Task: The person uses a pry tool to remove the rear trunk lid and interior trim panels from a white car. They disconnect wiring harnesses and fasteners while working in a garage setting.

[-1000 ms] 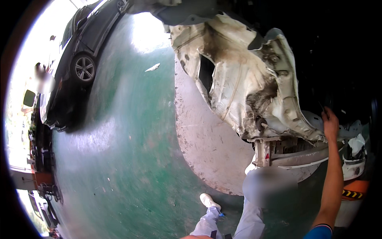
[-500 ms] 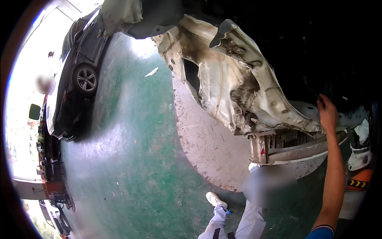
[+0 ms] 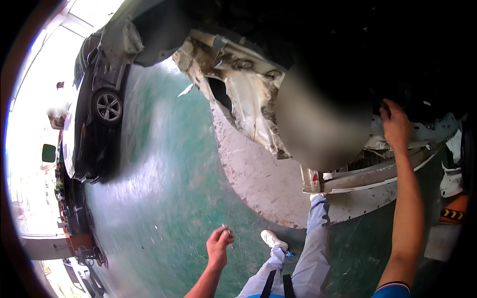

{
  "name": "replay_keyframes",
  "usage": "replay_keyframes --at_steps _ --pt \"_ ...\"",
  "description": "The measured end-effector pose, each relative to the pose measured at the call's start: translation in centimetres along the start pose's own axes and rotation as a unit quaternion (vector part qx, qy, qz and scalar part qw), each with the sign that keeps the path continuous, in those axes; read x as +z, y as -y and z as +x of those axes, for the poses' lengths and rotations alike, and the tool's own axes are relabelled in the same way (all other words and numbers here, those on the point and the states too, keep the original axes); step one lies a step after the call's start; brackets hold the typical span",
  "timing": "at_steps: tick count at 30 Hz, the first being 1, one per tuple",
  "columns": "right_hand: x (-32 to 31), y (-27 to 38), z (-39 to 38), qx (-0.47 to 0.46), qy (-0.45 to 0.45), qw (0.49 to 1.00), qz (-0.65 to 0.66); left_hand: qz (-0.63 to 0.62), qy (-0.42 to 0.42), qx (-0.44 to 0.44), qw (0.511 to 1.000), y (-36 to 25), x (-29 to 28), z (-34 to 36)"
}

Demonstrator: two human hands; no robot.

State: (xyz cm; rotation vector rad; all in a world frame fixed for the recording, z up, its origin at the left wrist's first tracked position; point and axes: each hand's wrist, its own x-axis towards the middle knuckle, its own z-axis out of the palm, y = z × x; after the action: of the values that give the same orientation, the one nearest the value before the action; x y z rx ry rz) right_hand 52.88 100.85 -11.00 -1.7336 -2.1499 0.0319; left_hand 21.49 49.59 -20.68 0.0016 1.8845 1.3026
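Observation:
The stripped, dented rear body of a car (image 3: 248, 102), pale and dirt-stained, stands in front of me. My right hand (image 3: 396, 124) reaches over its rear panel (image 3: 430, 130), at the edge of the dark interior. Its fingers are bent together; a thin dark thing seems to stick out past them, but the dark hides what it is. My left hand (image 3: 219, 246) is up over the floor, apart from the car. Its fingers are pinched together, with a small pale bit at the tips that I cannot name.
A curved bumper beam (image 3: 362, 183) runs below the rear panel. A pale, worn plate (image 3: 248, 174) lies under the body on the green floor (image 3: 164, 223). A dark car (image 3: 99, 124) stands at the left. At the right is an orange thing with chevrons (image 3: 453, 211). A smeared patch covers part of the body.
My left hand has come into view from below, fingers pinched. The view has shifted, and my right hand now appears slightly farther left and higher, still over the rear panel.

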Motion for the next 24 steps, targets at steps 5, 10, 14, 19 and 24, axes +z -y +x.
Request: replay_keyframes --at_steps 5,10,14,19,24 --pt "-0.1 0.3 0.1 0.016 -0.001 1.000 -0.008 0.182 -0.036 -0.150 0.971 15.9 -8.9 0.3" --pt "-0.4 0.1 -0.1 0.001 -0.006 1.000 -0.022 0.284 -0.007 -0.233 0.930 17.9 -11.0 -0.9" --pt "-0.6 0.6 -0.1 0.015 0.011 1.000 -0.015 0.294 0.072 -0.145 0.942 14.7 -8.4 1.7" --pt "-0.6 0.3 -0.2 0.013 -0.015 1.000 -0.014 0.202 0.129 -0.088 0.967 10.2 -1.2 3.0" --pt "-0.7 0.1 0.3 0.005 -0.004 1.000 0.021 0.240 0.164 -0.118 0.949 11.0 0.2 3.0"
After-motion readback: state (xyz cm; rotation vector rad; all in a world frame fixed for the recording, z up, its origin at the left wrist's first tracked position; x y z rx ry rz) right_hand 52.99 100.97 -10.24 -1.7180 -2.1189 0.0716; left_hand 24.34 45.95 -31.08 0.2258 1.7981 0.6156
